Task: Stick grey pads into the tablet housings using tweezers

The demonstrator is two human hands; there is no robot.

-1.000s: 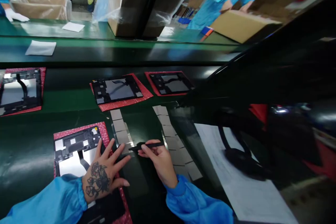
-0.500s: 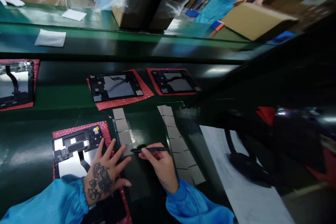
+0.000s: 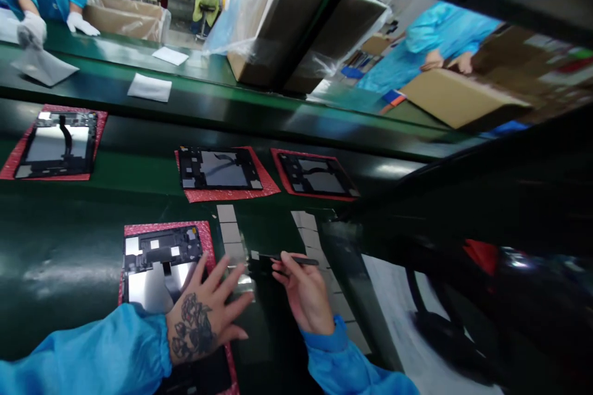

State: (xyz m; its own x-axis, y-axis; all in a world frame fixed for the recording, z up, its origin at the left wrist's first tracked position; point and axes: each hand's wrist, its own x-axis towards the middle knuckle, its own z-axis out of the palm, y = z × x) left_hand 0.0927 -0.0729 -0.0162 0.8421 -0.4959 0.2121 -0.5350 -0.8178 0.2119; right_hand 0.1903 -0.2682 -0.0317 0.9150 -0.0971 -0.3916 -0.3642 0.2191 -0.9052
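My left hand (image 3: 204, 318), fingers spread, is over the right part of a tablet screen assembly (image 3: 148, 290) lying on pink bubble wrap (image 3: 209, 237). Its fingertips reach across the lower end of a strip of grey square pads (image 3: 229, 233). Pinched in my right hand (image 3: 308, 299) are dark tweezers (image 3: 301, 260), pointing left. At their tip is a small pale piece (image 3: 255, 255), just right of the strip. A second strip of grey pads (image 3: 309, 238) runs partly behind my right hand.
Farther back lie more screen assemblies (image 3: 220, 168) on pink wrap. White sheets (image 3: 149, 87) rest on the green ledge behind them, near large cardboard boxes (image 3: 278, 31). Co-workers in blue stand beyond; one gloved hand (image 3: 31, 29) holds a white sheet. Paper (image 3: 393, 315) and a dark blurred object are at right.
The view has turned, shifting the scene right and down. The tweezers have come away from the strip's lowest pad, with a pale piece now at their tip. My left hand remains spread.
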